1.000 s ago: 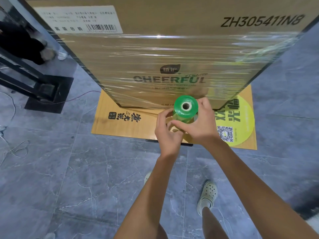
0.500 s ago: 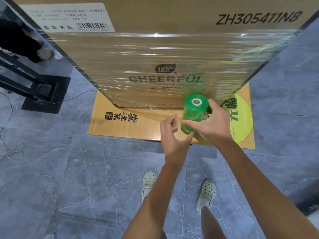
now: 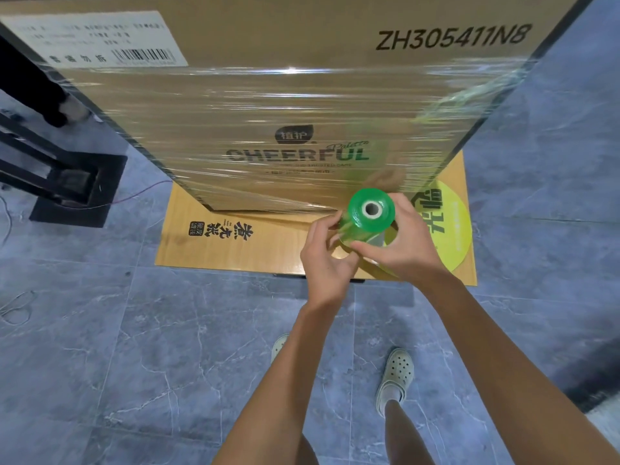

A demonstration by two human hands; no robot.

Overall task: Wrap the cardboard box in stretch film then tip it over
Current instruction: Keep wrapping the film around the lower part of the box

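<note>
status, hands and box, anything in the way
Left hand and right hand both grip the green film roll. Cardboard box upright, stretch film over middle and bottom, top band bare. Black stand base left of it, apart.

Green film roll (image 3: 366, 219) between both hands, before wrapped cardboard box (image 3: 285, 105).

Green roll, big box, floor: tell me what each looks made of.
Green roll: thin translucent green plastic film, glossy, wound on a pale core, probably cardboard. Box: brown cardboard, matte where bare; the shiny, streaky band is clear film. Floor: grey veined tiles with grout lines, stone or ceramic, cannot tell which.
</note>
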